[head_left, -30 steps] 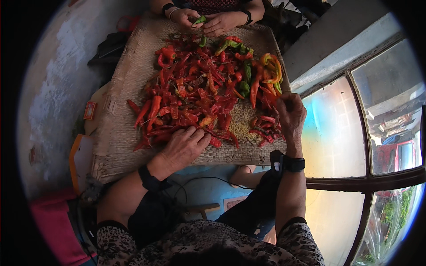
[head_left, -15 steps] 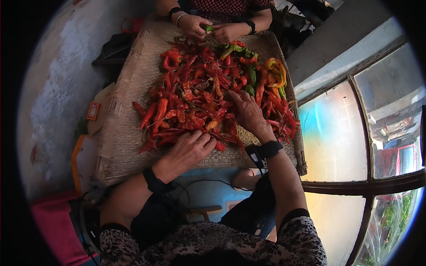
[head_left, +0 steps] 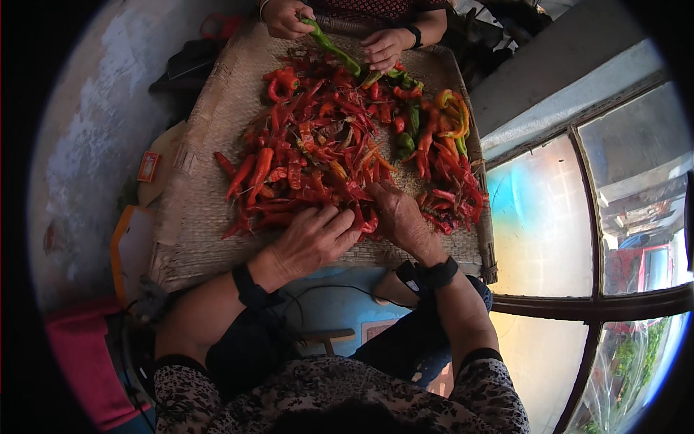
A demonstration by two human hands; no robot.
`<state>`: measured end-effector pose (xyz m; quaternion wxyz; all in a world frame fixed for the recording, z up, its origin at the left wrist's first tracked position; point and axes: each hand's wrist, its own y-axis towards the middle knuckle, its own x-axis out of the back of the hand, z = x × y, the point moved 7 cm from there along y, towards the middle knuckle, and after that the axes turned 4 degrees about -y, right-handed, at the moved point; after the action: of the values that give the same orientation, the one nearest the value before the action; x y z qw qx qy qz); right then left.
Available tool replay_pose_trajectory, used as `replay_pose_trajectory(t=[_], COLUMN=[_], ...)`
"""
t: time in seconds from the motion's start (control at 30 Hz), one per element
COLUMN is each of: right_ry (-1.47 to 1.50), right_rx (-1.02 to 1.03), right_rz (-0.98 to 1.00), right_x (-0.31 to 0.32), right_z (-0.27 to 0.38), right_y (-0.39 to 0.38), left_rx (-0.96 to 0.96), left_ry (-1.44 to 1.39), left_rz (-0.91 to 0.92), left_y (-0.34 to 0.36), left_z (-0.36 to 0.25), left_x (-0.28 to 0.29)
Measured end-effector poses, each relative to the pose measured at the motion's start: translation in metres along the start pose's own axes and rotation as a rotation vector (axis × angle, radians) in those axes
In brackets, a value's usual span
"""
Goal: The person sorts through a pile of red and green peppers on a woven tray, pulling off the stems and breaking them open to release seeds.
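Note:
A broad heap of red chili peppers (head_left: 289, 170) lies on a woven tray (head_left: 195, 210). At the near edge of the heap, my left hand (head_left: 314, 239) bends its closed fingers down among the peppers; what they hold, if anything, is hidden. My right hand (head_left: 405, 220) is just to its right, fingers curled inward against the red peppers, with the tips out of sight. A curved red pepper (head_left: 370, 218) shows between my two hands. Green peppers (head_left: 406, 137) and a yellow-orange pepper (head_left: 457, 119) lie on the heap's right side.
Across the tray, a co-worker's hand (head_left: 288, 18) holds a long green pepper (head_left: 331, 47), and their other hand (head_left: 387, 49) hovers by the heap. A framed window (head_left: 546, 217) stands close on the right, a wall (head_left: 94, 145) on the left. A cable (head_left: 340, 294) loops below the tray.
My right hand has drawn back toward me, nearer my left hand, its fingers now curled. The co-worker's hands have parted, one lifting a long green pepper to the left.

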<state>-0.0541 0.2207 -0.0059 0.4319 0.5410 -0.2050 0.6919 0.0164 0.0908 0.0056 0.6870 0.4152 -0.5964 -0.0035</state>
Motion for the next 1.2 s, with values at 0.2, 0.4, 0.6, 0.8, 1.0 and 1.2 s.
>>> replay_pose_trajectory(t=[0.2, 0.4, 0.6, 0.8, 1.0, 1.2], right_ry=[0.063, -0.125, -0.041, -0.038, -0.07, -0.3], right_rx=[0.029, -0.185, -0.158, 0.049, -0.002, -0.492], right_rz=[-0.076, -0.145, -0.153, -0.04, -0.152, -0.346], right_x=[0.025, 0.028, 0.028, 0.013, 0.038, 0.101], right_z=[0.016, -0.014, 0.008, 0.036, -0.002, -0.074], right_y=[-0.018, -0.02, -0.016, -0.017, -0.019, -0.038], left_rx=[0.015, 0.084, 0.032, 0.141, 0.118, 0.119], left_ry=[0.001, -0.109, -0.166, -0.001, 0.008, 0.0], left_rz=[0.026, 0.004, -0.169, -0.072, -0.06, -0.004], left_y=[-0.001, -0.004, 0.0, 0.004, -0.003, -0.003], left_z=[-0.003, 0.004, 0.001, 0.014, 0.017, 0.015], left_x=[-0.008, -0.015, 0.014, 0.01, 0.002, -0.003])
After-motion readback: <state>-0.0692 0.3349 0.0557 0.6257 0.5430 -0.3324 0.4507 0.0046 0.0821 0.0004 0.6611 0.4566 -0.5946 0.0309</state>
